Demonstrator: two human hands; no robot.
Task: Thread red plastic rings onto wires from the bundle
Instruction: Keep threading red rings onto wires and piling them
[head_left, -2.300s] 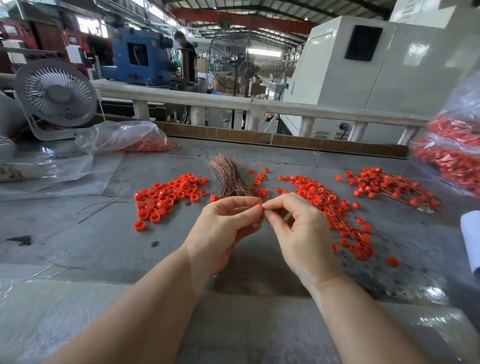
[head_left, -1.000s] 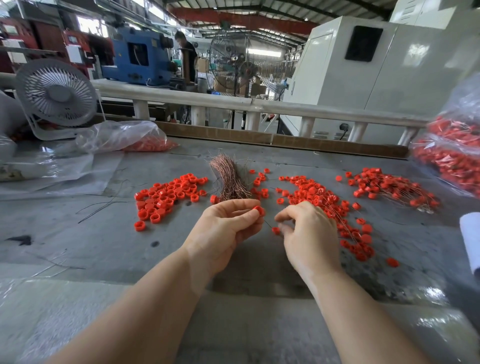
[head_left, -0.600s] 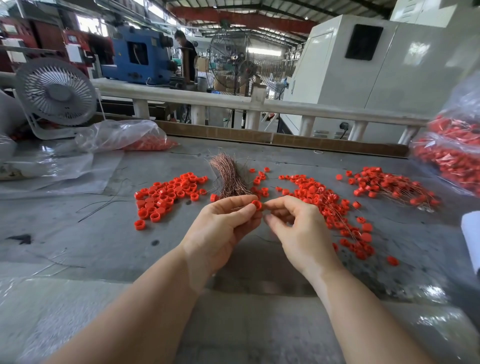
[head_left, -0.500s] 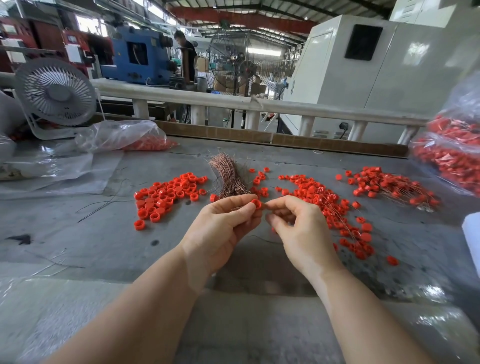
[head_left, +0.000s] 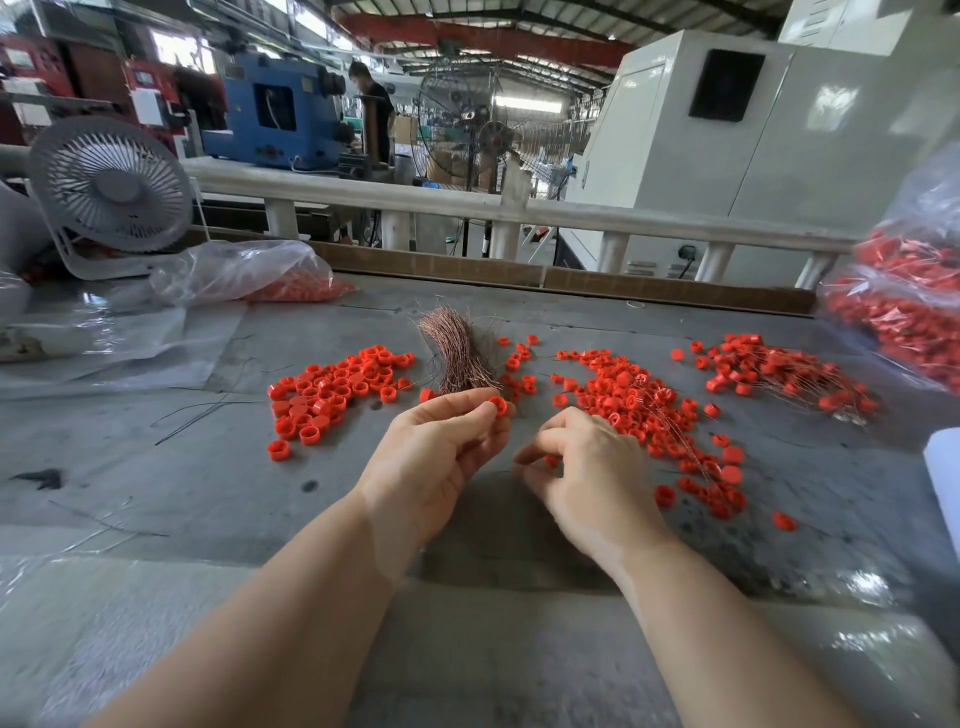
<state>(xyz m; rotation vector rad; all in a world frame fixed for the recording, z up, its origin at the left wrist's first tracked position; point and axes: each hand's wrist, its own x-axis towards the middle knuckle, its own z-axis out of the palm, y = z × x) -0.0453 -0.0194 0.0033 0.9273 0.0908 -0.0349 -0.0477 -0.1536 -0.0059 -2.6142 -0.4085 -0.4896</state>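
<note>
While the loose stock of red rings (head_left: 337, 387) lies heaped on the grey surface (head_left: 156, 467) at the left, with a part-filled plastic bag (head_left: 244, 273) and a small white fan (head_left: 111, 187) behind it, the wire bundle (head_left: 460, 353) rests just right of that heap, its coppery strands fanned toward the far edge. Directly in front of the bundle, the left hand (head_left: 441, 452) pinches a single red ring (head_left: 497, 406) between thumb and forefinger, the ring's opening turned roughly toward the right. The right hand (head_left: 587, 467) sits just beside it, lowered toward the surface with fingers curled; a spot of red shows at its fingertips, but whether it holds a wire or a second ring cannot be told, since any wire there is too fine to make out. To its right lies a spread of rings already on wires (head_left: 649, 410), a second such group (head_left: 779, 371) farther right, and a full bag of finished pieces (head_left: 904, 312) at the edge. Judgement: the step in hand is the fetching of a fresh wire for the ring now presented. The next move calls for a wire end to be brought level with the ring's bore, the two hands closed together, and the ring held steady, as a thin wire will likely flex and miss.
</note>
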